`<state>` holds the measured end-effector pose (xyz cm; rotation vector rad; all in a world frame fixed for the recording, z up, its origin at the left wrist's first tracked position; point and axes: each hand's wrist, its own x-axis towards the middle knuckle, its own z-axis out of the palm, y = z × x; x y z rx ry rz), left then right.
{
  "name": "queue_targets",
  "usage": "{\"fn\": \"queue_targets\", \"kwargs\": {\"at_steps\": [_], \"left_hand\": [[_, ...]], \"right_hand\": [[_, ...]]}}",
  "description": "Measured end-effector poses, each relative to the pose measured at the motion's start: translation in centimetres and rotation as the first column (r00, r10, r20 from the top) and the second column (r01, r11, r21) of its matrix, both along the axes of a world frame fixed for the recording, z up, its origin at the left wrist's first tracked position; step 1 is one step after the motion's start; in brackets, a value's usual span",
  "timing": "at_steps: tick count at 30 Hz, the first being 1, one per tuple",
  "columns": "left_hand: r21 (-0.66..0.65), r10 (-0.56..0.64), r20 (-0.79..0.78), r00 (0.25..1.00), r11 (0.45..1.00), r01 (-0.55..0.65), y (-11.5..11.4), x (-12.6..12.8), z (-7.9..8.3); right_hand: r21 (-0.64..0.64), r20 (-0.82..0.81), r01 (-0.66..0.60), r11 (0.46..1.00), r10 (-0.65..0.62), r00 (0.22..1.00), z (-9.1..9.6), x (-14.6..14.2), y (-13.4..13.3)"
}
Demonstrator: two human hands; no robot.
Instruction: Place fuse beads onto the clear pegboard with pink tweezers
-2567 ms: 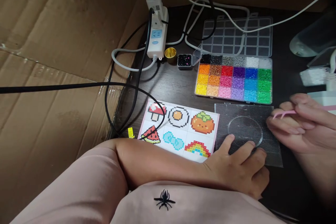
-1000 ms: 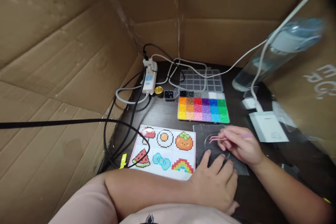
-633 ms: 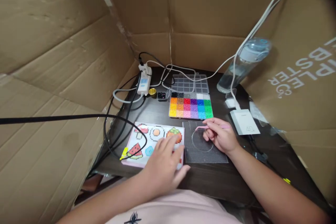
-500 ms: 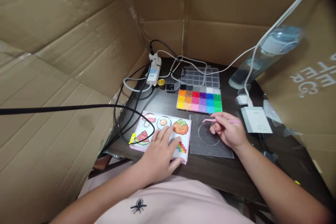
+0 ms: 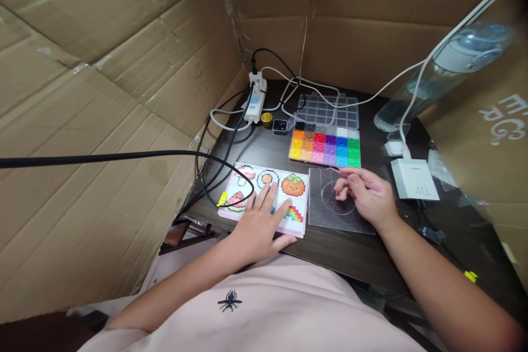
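**Left hand (image 5: pixel 259 231) spread, right hand (image 5: pixel 369 195) clamped on pink tweezers (image 5: pixel 374 186)**

In the head view, the left fingers lie apart on one pattern sheet (image 5: pixel 297 225). The right ones pinch this single tool over one clear pegboard (image 5: pixel 319 212), beside the sheet. Behind is one bead box (image 5: pixel 325 164) with twenty-four compartments.
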<state>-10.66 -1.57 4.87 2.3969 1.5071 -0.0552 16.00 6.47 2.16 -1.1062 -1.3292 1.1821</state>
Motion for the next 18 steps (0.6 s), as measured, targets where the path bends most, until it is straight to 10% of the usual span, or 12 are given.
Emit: {"fn": "queue_targets", "kwargs": {"at_steps": [7,14,18], "left_hand": [[0.034,0.004,0.002,1.000,0.999,-0.004,0.4,-0.3,-1.0],[0.083,-0.007,0.028,1.000,0.997,0.005,0.5,-0.6,-1.5],[0.096,0.010,0.035,0.999,0.995,-0.013,0.8,-0.4,-1.5]], "right_hand": [[0.426,0.649,-0.304,0.852,-0.054,0.759,2.0,0.6,-1.1],[0.122,0.943,-0.570,0.813,0.083,0.321,3.6,2.5,-4.7],[0.091,0.967,-0.583,0.807,0.068,0.244,2.2,2.9,-6.2]]}}
